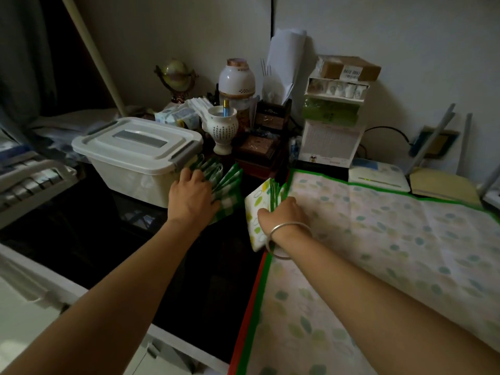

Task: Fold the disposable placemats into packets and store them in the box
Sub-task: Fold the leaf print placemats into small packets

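My left hand (190,194) lies over the green-checked folded packets (230,185) beside the lidded white plastic box (135,152); I cannot tell its grip. My right hand (281,215) clasps flat leaf-print packets (257,204) at the edge of the spread placemat (378,239)

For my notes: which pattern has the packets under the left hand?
The packets: green-and-white check, head view.

The checked packets (230,193) in my left hand (190,196) are green and white; the leaf packet (255,212) in my right hand (281,212) is white with green and yellow leaves. The spread placemat (392,239) is pale, with blue-green and yellow-green leaves and a green border. My box (130,158) is white with grey latches (181,155), my bangle (290,226) silver.
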### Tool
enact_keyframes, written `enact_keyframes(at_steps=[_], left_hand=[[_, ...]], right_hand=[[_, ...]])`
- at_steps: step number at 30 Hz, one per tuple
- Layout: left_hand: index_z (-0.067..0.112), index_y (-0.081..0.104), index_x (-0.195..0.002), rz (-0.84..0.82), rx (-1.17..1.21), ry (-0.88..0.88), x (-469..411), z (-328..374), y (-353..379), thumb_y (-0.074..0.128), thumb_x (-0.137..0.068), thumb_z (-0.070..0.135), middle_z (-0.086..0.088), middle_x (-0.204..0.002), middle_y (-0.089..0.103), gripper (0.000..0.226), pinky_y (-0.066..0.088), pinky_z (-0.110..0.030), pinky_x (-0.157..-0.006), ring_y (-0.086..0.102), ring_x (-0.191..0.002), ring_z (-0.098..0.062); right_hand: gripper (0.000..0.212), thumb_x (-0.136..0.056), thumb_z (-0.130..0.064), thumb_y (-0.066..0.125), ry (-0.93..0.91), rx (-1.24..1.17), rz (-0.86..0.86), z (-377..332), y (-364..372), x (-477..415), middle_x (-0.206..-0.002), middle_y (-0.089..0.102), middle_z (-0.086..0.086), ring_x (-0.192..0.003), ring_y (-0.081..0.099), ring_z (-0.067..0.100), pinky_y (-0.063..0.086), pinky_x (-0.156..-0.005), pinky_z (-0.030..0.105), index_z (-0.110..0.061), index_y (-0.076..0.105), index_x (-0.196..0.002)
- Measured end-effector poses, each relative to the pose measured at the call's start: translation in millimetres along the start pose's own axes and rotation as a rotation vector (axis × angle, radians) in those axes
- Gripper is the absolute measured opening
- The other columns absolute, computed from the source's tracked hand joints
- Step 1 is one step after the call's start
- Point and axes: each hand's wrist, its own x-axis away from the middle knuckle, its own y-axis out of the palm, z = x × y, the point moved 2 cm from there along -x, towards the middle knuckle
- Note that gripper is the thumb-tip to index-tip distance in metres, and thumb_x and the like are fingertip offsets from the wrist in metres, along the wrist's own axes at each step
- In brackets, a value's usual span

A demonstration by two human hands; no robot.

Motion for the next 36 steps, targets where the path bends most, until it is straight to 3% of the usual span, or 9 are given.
enact_keyframes(at_steps=[5,9,12,15,20,25,29,33,36], left_hand=[[0.013,0.064,-0.109,-0.012,0.026,-0.04,0,1,1,0.058,-0.09,0.047,-0.007,-0.118,0.051,0.04,0.044,-0.035,-0.077,0.039,-0.117,-0.029],[0.006,0.062,-0.107,0.047,0.138,0.057,7,-8,5,0.056,-0.087,0.044,-0.014,-0.112,0.061,0.043,0.044,-0.042,-0.085,0.047,-0.108,-0.035],[0.004,0.057,-0.125,-0.016,0.182,0.151,15,-19,5,0.048,-0.076,0.038,-0.014,-0.121,0.062,0.06,0.043,-0.04,-0.094,0.05,-0.11,-0.035],[0.008,0.041,-0.142,-0.059,0.22,0.162,14,-27,-2,0.052,-0.087,0.018,-0.015,-0.132,0.057,0.057,0.043,-0.04,-0.095,0.048,-0.117,-0.033],[0.011,0.059,-0.12,-0.019,0.135,0.098,-2,-29,-6,0.06,-0.092,0.018,-0.014,-0.114,0.064,0.029,0.052,-0.043,-0.082,0.058,-0.104,-0.031],[0.008,0.06,-0.102,0.064,0.068,0.041,-4,-25,-6,0.064,-0.09,0.022,-0.011,-0.104,0.066,0.019,0.052,-0.045,-0.071,0.054,-0.104,-0.031],[0.008,0.063,-0.106,0.1,-0.068,0.019,-5,-16,-9,0.058,-0.091,0.012,-0.011,-0.112,0.059,0.016,0.048,-0.04,-0.066,0.05,-0.11,-0.031],[0.007,0.061,-0.111,0.098,-0.045,-0.031,-6,-18,-8,0.055,-0.092,0.008,-0.013,-0.115,0.057,0.02,0.049,-0.039,-0.072,0.051,-0.11,-0.031],[0.007,0.055,-0.116,0.142,0.027,-0.036,0,-22,-6,0.058,-0.088,0.005,-0.015,-0.114,0.057,0.028,0.048,-0.04,-0.069,0.055,-0.104,-0.033]], right_hand=[[0.057,-0.087,-0.036,0.062,0.032,-0.094,0.002,-33,27,-18,-0.127,0.057,0.015,-0.114,0.057,0.036,0.045,-0.08,0.035,-0.005,0.036,-0.128],[0.058,-0.089,-0.054,0.053,-0.053,-0.178,-0.093,-62,50,-29,-0.122,0.058,0.011,-0.108,0.059,0.034,0.038,-0.074,0.033,-0.01,0.036,-0.124],[0.053,-0.093,-0.06,0.037,-0.075,-0.341,-0.141,-68,60,-36,-0.124,0.057,0.01,-0.108,0.058,0.034,0.041,-0.083,0.037,-0.015,0.041,-0.119],[0.041,-0.095,-0.055,0.037,-0.139,-0.35,-0.156,-62,63,-40,-0.122,0.058,0.006,-0.104,0.059,0.031,0.044,-0.084,0.037,-0.02,0.043,-0.115],[0.044,-0.094,-0.055,0.042,-0.142,-0.345,-0.183,-56,61,-45,-0.12,0.058,0.005,-0.104,0.059,0.029,0.046,-0.086,0.038,-0.019,0.041,-0.119],[0.053,-0.094,-0.057,0.042,-0.153,-0.292,-0.123,-60,65,-48,-0.132,0.05,0.008,-0.111,0.055,0.032,0.037,-0.076,0.032,-0.025,0.033,-0.134],[0.054,-0.087,-0.064,0.047,-0.08,-0.432,-0.179,-72,79,-48,-0.127,0.055,0.008,-0.102,0.062,0.036,0.05,-0.086,0.042,-0.033,0.035,-0.13],[0.058,-0.081,-0.067,0.053,-0.014,-0.571,-0.244,-81,95,-51,-0.122,0.055,0.009,-0.094,0.064,0.04,0.055,-0.079,0.052,-0.038,0.035,-0.127],[0.052,-0.085,-0.053,0.061,0.028,-0.639,-0.266,-85,93,-54,-0.125,0.051,0.009,-0.102,0.059,0.039,0.056,-0.078,0.053,-0.034,0.039,-0.128]])
